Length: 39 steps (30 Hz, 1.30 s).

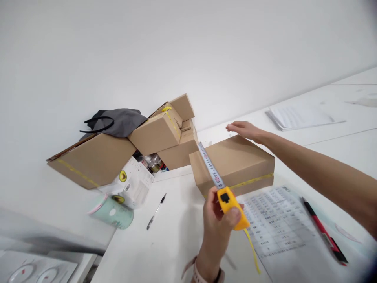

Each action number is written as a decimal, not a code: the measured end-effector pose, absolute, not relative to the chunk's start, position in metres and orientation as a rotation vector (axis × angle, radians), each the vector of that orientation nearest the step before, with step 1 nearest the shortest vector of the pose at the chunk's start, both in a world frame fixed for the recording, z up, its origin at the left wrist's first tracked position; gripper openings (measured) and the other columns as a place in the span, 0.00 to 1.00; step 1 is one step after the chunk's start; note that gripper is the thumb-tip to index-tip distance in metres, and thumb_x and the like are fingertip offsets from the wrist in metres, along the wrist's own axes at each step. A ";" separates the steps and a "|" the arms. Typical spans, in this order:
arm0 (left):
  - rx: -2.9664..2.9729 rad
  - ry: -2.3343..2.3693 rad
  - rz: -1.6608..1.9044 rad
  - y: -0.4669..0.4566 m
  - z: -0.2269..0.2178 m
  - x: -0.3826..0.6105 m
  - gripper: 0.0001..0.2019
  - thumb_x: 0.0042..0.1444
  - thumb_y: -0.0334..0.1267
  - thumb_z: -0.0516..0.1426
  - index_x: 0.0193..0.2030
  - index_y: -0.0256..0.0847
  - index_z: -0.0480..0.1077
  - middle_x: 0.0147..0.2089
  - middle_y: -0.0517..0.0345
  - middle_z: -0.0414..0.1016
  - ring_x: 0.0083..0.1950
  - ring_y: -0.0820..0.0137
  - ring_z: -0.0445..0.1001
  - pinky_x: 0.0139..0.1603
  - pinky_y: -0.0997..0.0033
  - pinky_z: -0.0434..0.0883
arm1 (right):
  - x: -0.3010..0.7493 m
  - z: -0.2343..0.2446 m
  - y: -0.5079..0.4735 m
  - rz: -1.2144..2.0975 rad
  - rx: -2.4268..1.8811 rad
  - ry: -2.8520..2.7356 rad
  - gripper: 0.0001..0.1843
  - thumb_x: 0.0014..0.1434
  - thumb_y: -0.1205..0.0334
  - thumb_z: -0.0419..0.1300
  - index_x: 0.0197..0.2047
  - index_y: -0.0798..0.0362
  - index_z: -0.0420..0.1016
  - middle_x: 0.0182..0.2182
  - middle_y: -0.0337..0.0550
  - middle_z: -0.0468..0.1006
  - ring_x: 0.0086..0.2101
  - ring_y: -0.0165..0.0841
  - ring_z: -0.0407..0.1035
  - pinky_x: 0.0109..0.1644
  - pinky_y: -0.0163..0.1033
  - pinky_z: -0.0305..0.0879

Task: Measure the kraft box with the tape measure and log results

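My left hand [216, 222], with a band on its wrist, grips a yellow tape measure [234, 208] from below, thumb on its case. The pulled-out blade [210, 165] runs over the near left end of a closed cardboard box [232, 159], which lies on the white table. Yellow tape crosses the side of this box. At its far edge, my right hand [244, 129] is held with fingers stretched out and nothing in it. Whether it touches the box I cannot tell. A yellow strap [252, 251] hangs from the tape measure.
Printed sheets [277, 228] and a red-and-black pen [324, 232] lie at the right. A black-and-clear pen [156, 211] and a mint-green canister [114, 212] are at the left. Stacked cardboard boxes [159, 133] and a grey bag [120, 121] stand behind; more papers [303, 116] lie at far right.
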State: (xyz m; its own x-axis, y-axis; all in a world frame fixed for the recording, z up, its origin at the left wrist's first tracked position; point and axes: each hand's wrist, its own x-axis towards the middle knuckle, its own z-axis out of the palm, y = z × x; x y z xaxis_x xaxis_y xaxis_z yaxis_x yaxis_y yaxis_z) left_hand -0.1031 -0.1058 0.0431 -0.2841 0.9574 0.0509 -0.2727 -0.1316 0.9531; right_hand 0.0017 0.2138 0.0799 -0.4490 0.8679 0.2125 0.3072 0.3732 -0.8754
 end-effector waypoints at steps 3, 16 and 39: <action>0.946 1.251 1.685 -0.124 0.046 -0.122 0.32 0.44 0.52 0.71 0.54 0.43 0.70 0.44 0.52 0.75 0.43 0.57 0.79 0.47 0.58 0.77 | 0.044 0.062 0.206 1.054 -1.190 -1.809 0.22 0.62 0.41 0.58 0.47 0.50 0.77 0.54 0.51 0.79 0.53 0.45 0.71 0.56 0.48 0.65; 0.799 1.403 1.838 -0.126 0.007 -0.161 0.30 0.42 0.50 0.72 0.51 0.43 0.71 0.46 0.52 0.76 0.47 0.56 0.79 0.50 0.58 0.75 | 0.093 0.019 0.131 1.310 -1.088 -1.822 0.33 0.59 0.28 0.51 0.52 0.42 0.78 0.47 0.46 0.82 0.46 0.47 0.75 0.47 0.47 0.74; 0.910 1.324 1.940 -0.081 0.069 -0.205 0.25 0.46 0.52 0.69 0.46 0.40 0.71 0.51 0.50 0.76 0.40 0.63 0.80 0.44 0.61 0.77 | -0.021 0.116 0.162 0.047 -1.158 -2.404 0.26 0.71 0.53 0.39 0.38 0.54 0.76 0.43 0.54 0.82 0.44 0.44 0.73 0.48 0.46 0.61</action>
